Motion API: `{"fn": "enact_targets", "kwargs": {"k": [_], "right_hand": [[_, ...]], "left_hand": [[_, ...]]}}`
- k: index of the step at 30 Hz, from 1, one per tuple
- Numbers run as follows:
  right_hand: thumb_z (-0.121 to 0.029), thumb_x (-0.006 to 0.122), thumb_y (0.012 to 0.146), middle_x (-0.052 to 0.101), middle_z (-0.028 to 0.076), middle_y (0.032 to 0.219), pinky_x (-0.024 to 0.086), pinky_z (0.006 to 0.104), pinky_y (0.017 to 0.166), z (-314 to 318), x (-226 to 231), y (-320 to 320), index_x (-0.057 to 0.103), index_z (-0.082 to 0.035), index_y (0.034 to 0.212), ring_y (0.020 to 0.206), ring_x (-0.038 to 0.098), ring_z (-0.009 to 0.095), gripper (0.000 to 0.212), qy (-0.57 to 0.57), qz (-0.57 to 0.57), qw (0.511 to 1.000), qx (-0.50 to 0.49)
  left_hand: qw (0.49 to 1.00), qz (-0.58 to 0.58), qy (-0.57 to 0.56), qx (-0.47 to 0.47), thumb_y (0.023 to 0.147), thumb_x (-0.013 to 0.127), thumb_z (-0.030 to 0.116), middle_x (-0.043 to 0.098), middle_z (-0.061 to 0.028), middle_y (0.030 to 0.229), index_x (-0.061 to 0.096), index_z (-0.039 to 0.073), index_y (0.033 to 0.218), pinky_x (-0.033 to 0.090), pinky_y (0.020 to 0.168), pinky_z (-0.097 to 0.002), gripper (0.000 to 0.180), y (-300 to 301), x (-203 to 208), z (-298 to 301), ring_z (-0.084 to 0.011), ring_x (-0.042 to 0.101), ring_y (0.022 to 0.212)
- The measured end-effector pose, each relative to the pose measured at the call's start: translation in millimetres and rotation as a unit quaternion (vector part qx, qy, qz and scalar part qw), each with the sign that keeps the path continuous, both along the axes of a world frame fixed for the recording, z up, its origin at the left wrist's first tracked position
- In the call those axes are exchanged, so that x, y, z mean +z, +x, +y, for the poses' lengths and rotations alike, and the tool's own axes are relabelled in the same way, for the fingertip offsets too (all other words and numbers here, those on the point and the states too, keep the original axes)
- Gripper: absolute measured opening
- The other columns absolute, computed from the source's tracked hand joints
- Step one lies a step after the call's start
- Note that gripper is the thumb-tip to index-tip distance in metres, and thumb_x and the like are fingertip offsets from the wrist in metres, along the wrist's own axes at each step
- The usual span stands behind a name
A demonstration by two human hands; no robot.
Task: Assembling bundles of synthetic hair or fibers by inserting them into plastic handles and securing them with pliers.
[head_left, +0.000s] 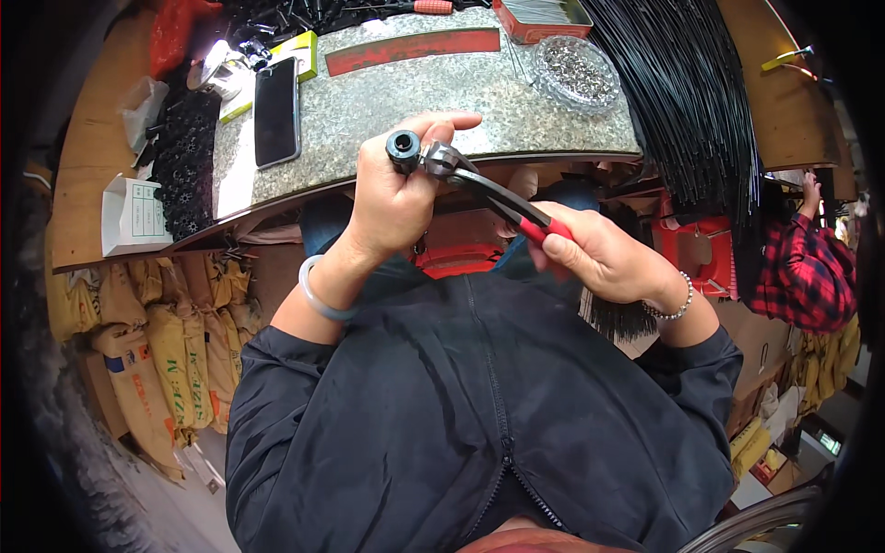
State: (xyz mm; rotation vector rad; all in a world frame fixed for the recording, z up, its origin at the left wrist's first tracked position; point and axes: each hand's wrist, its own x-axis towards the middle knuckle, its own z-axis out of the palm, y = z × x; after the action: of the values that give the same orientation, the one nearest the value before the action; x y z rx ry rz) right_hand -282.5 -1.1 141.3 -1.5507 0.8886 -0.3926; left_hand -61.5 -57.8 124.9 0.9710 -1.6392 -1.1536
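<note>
My left hand is closed around a black tubular part, its round hollow end facing up and its forefinger side stretched to the right. My right hand grips the red handles of a pair of pliers. The metal jaws of the pliers reach up beside the tubular part's end, close to my left fingers. Whether the jaws pinch the part or a small piece at it cannot be made out. Both hands are just in front of the table's near edge, over my lap.
The speckled tabletop holds a dark phone, a red strip, a clear dish of small metal pieces and a red box of thin rods. Long black rods hang over its right side. A person in plaid sits at far right.
</note>
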Motion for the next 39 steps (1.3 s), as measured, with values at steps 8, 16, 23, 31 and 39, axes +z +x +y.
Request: {"fn": "enact_targets", "kwargs": {"k": [8, 16, 23, 31, 39], "right_hand": [[-0.032, 0.044, 0.095, 0.050, -0.001, 0.056, 0.034, 0.0195, 0.045, 5, -20, 10, 0.055, -0.003, 0.073, 0.047, 0.043, 0.004, 0.038, 0.151, -0.071, 0.983, -0.077], [-0.018, 0.057, 0.078, 0.064, 0.017, 0.084, 0.048, 0.0451, 0.069, -111, -44, -59, 0.061, -0.008, 0.088, 0.081, 0.061, 0.037, 0.015, -0.321, 0.409, 0.801, -0.297], [-0.018, 0.057, 0.076, 0.065, 0.017, 0.085, 0.050, 0.0412, 0.073, -146, -34, -52, 0.065, -0.004, 0.085, 0.083, 0.064, 0.034, 0.018, -0.238, 0.562, 0.757, -0.233], [-0.018, 0.056, 0.076, 0.065, 0.013, 0.081, 0.049, 0.0424, 0.069, -138, -28, -52, 0.066, -0.013, 0.085, 0.078, 0.063, 0.032, 0.014, -0.285, 0.526, 0.757, -0.263], [-0.020, 0.063, 0.080, 0.063, 0.007, 0.070, 0.046, 0.0303, 0.059, -119, -30, -60, 0.065, -0.007, 0.083, 0.062, 0.059, 0.020, 0.014, -0.286, 0.300, 0.852, -0.321]], "left_hand": [[0.999, 0.004, -0.042, 0.015, 0.095, 0.043, 0.021, 0.039, 0.0086, 0.051, 0.063, -0.002, 0.104, 0.021, 0.043, -0.0191, 0.031, -10, -13, -6, 0.0006, 0.032, 0.046], [0.999, 0.001, -0.045, 0.026, 0.097, 0.043, 0.022, 0.036, 0.0095, 0.051, 0.060, -0.004, 0.107, 0.021, 0.042, -0.0179, 0.033, -1, -11, -2, 0.0009, 0.029, 0.046], [0.999, 0.011, -0.018, 0.033, 0.093, 0.048, 0.012, 0.066, -0.0135, 0.091, 0.063, -0.004, 0.100, 0.044, 0.077, -0.0262, 0.024, -4, -6, 4, -0.0149, 0.060, 0.085], [0.999, 0.014, -0.013, 0.037, 0.092, 0.048, 0.012, 0.066, -0.0130, 0.089, 0.063, -0.005, 0.098, 0.045, 0.075, -0.0254, 0.023, -4, -7, 5, -0.0141, 0.059, 0.082], [0.999, 0.022, -0.009, 0.032, 0.092, 0.050, 0.012, 0.065, -0.0094, 0.083, 0.064, -0.004, 0.097, 0.044, 0.068, -0.0235, 0.022, -10, -3, 6, -0.0102, 0.056, 0.075]]}}
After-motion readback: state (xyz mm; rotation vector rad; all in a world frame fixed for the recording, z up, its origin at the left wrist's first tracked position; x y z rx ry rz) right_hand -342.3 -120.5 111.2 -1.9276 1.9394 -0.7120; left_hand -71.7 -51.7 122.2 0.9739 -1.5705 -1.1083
